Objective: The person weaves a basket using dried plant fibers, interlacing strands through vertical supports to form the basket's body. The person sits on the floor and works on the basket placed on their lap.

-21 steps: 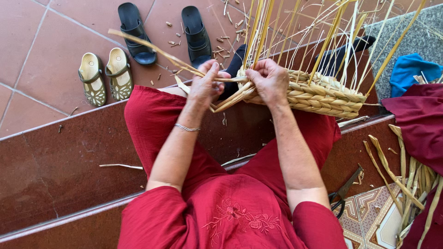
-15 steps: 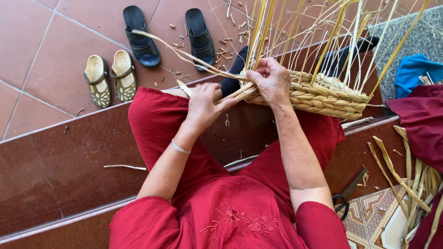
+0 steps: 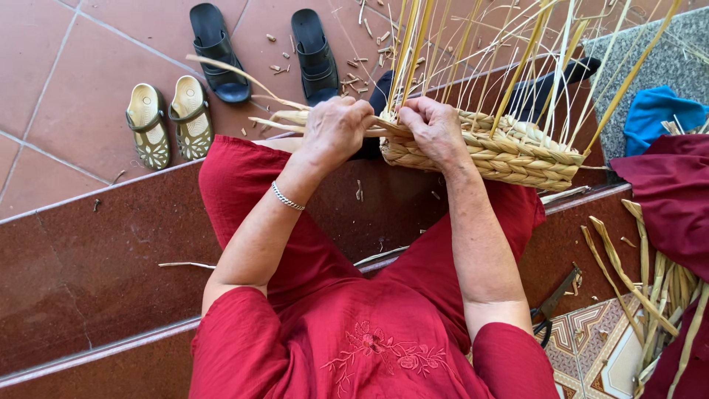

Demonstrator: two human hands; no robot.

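Two bare hands work a half-woven, pale straw basket (image 3: 509, 151) resting on the red-clad knees. Left hand (image 3: 336, 129) is closed around loose flat straw strands (image 3: 277, 118); right hand (image 3: 436, 129) pinches the basket's braided rim beside it.

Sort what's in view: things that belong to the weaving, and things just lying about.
In the weaving: left hand, right hand, half-woven straw basket, loose straw strands, spare straw bundle.

Lying about: black sandals, cream sandals, scissors, blue cloth.
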